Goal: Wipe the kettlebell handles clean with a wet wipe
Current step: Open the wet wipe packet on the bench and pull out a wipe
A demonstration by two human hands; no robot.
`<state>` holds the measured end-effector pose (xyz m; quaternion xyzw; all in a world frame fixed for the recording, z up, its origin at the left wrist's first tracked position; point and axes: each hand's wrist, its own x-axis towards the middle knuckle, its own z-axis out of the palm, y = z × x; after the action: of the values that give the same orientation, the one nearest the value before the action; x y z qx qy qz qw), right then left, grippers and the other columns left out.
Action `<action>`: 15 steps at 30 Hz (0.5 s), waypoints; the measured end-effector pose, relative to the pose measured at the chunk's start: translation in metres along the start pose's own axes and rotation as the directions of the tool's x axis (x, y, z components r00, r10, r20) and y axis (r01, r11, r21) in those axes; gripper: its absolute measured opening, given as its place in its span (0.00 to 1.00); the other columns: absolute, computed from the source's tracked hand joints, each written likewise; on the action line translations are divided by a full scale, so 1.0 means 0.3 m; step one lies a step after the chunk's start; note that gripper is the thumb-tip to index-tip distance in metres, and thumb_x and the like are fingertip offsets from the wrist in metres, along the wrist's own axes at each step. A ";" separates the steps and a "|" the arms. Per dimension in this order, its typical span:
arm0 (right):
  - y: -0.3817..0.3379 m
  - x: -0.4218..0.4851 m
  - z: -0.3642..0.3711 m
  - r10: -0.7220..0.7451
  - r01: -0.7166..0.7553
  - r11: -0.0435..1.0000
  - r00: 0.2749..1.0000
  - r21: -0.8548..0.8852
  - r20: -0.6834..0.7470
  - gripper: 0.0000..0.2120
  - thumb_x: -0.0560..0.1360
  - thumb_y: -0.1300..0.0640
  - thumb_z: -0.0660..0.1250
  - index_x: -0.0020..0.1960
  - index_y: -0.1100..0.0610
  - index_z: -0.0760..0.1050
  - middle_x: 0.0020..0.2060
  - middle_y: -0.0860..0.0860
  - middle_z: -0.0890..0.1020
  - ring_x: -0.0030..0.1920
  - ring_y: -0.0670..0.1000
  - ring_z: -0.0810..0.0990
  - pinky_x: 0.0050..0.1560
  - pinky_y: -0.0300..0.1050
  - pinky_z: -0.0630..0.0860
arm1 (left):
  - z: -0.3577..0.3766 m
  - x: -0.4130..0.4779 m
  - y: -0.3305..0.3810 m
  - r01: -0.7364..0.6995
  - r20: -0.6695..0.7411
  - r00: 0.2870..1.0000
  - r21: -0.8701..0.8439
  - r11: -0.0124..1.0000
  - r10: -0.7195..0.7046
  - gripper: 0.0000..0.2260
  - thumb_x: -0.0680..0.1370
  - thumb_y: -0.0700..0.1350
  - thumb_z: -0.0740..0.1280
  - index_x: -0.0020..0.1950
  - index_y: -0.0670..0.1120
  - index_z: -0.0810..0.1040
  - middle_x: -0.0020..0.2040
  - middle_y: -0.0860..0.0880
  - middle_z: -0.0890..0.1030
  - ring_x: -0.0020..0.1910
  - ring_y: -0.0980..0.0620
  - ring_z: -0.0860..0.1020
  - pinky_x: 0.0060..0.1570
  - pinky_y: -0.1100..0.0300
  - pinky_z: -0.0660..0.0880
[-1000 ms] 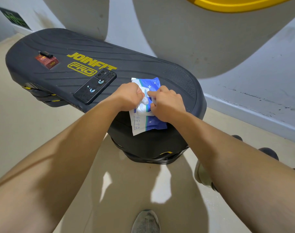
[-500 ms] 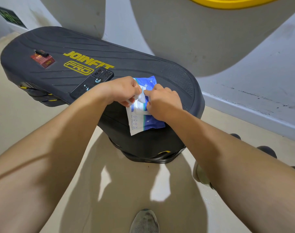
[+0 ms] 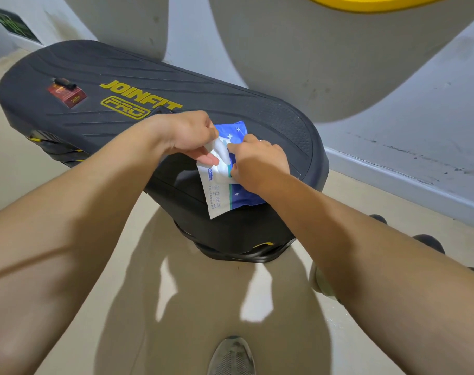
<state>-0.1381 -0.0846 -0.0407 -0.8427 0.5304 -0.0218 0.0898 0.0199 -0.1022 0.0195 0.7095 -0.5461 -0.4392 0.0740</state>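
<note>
A person stands over a black step board [image 3: 230, 109] with yellow letters that say JOINFIT PRO. The board sits on a tan floor [image 3: 19, 169], close to a grey wall [image 3: 419, 109].

A blue and white pack of wet wipes [image 3: 225, 196] lies on the near end of the board. Its near corner hangs just past the edge.

The left hand [image 3: 187, 136] is over the top of the pack. Its fingers are closed in a pinch on a white wet wipe [image 3: 219, 154] that sticks up out of the pack. The right hand [image 3: 257, 163] is just beside it, on the pack. Its fingers are curled and press down on the pack, and the fingertips touch the white wipe too. Both hands are very close, almost touching.

A small red box [image 3: 68, 96] lies on the far left end of the board, with a thin black thing [image 3: 64, 83] lying across its top. A dark phone [image 3: 163, 110] peeks out from behind the left wrist, so most of it is hidden.

A grey shoe [image 3: 231, 355] shows at the bottom, on the floor. Some dark round things [image 3: 427, 242] sit on the floor to the right, behind the right arm. They may be the kettlebells, but too little of them shows to tell.

A yellow curved shape [image 3: 371, 2] is at the very top.
</note>
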 end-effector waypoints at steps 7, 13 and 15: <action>-0.025 0.022 -0.021 0.089 -0.090 0.996 0.994 0.014 0.059 0.05 0.77 0.57 0.63 0.53 0.50 0.73 0.40 0.48 0.71 0.56 0.56 0.76 0.50 0.49 0.62 | -0.003 -0.022 0.012 -0.039 0.014 0.999 0.059 0.997 0.038 0.13 0.84 0.42 0.55 0.40 0.44 0.69 0.41 0.39 0.86 0.50 0.44 0.86 0.63 0.47 0.77; -0.019 0.028 -0.048 0.052 -0.054 0.997 0.998 0.049 0.030 0.14 0.77 0.57 0.65 0.62 0.51 0.76 0.53 0.52 0.74 0.59 0.58 0.76 0.50 0.49 0.64 | 0.003 -0.043 -0.023 -0.077 0.013 0.996 -0.264 0.961 0.084 0.11 0.85 0.40 0.55 0.43 0.44 0.67 0.42 0.44 0.69 0.49 0.46 0.85 0.49 0.50 0.83; 0.004 0.011 -0.039 0.014 -0.005 0.987 0.998 0.161 -0.053 0.19 0.77 0.56 0.65 0.68 0.50 0.75 0.60 0.52 0.74 0.61 0.57 0.74 0.50 0.48 0.67 | -0.008 -0.052 -0.031 -0.076 0.021 0.996 -0.314 0.946 0.088 0.12 0.85 0.41 0.54 0.42 0.45 0.67 0.41 0.45 0.67 0.49 0.44 0.86 0.52 0.46 0.82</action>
<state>-0.1393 -0.0896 -0.0297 -0.8293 0.5331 -0.0869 0.1432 0.0277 -0.0864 0.0240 0.6577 -0.4998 -0.5290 0.1942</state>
